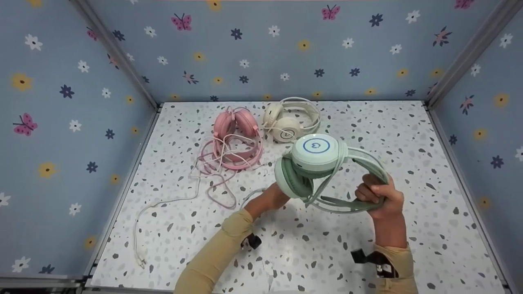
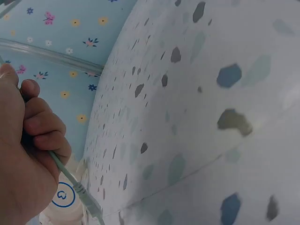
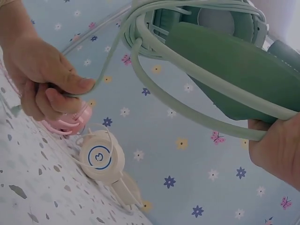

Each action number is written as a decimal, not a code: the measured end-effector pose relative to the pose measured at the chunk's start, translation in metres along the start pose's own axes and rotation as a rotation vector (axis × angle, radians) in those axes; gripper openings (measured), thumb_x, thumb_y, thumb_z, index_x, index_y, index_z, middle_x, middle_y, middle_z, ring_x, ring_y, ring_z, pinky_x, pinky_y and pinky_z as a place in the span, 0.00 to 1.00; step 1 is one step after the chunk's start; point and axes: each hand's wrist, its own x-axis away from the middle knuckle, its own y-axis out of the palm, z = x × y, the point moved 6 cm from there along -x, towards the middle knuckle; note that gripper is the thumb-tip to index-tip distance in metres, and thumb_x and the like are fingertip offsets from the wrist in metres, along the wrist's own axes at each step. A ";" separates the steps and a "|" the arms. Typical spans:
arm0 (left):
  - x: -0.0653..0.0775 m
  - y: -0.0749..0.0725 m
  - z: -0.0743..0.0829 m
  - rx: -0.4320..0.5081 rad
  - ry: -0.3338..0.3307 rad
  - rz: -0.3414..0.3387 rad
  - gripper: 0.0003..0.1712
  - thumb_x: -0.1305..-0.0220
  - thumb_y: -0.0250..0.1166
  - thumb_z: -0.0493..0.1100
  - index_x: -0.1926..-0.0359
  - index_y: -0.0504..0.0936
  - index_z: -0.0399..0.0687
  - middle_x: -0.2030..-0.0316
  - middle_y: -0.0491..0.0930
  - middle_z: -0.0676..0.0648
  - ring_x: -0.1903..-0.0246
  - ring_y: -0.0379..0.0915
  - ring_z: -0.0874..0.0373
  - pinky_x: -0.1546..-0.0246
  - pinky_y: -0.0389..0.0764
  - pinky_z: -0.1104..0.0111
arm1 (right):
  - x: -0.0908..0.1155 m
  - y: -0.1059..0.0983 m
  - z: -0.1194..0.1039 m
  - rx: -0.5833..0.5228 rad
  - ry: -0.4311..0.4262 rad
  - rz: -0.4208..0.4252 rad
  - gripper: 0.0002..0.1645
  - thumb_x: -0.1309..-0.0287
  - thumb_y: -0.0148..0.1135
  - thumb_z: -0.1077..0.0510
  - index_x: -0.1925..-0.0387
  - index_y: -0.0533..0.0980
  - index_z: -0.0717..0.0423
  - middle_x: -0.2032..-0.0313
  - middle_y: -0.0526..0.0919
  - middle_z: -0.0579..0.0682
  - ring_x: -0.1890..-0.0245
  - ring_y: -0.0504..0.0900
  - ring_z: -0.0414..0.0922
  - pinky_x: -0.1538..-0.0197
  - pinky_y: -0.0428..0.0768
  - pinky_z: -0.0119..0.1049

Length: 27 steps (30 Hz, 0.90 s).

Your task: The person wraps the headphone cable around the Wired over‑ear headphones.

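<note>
Green headphones (image 1: 316,157) hang in the air over the table, tilted, with their cable looped several times around an ear cup. My right hand (image 1: 380,196) grips them by the headband (image 3: 243,75). Fingers curled, my left hand (image 3: 49,75) holds the green cable (image 2: 65,171) beside the lower ear cup; in the head view that cup partly hides this hand. A short end of cable with a ribbed sleeve sticks out below the left fist in the left wrist view.
Pink headphones (image 1: 241,161) lie at the back left of the speckled table (image 1: 408,143), their cable (image 1: 196,198) spread leftward and forward to a plug. Cream headphones (image 1: 288,128) lie beside them, just behind the green pair. Patterned panels (image 1: 261,49) stand behind and at both sides.
</note>
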 end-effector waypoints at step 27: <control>-0.034 -0.105 0.091 -0.467 -0.181 -0.308 0.16 0.31 0.60 0.53 0.66 0.86 0.49 0.79 0.75 0.53 0.80 0.64 0.61 0.74 0.68 0.68 | 0.001 -0.028 0.022 0.828 0.294 0.082 0.08 0.57 0.56 0.79 0.74 0.69 0.70 0.85 0.59 0.48 0.85 0.53 0.45 0.80 0.60 0.40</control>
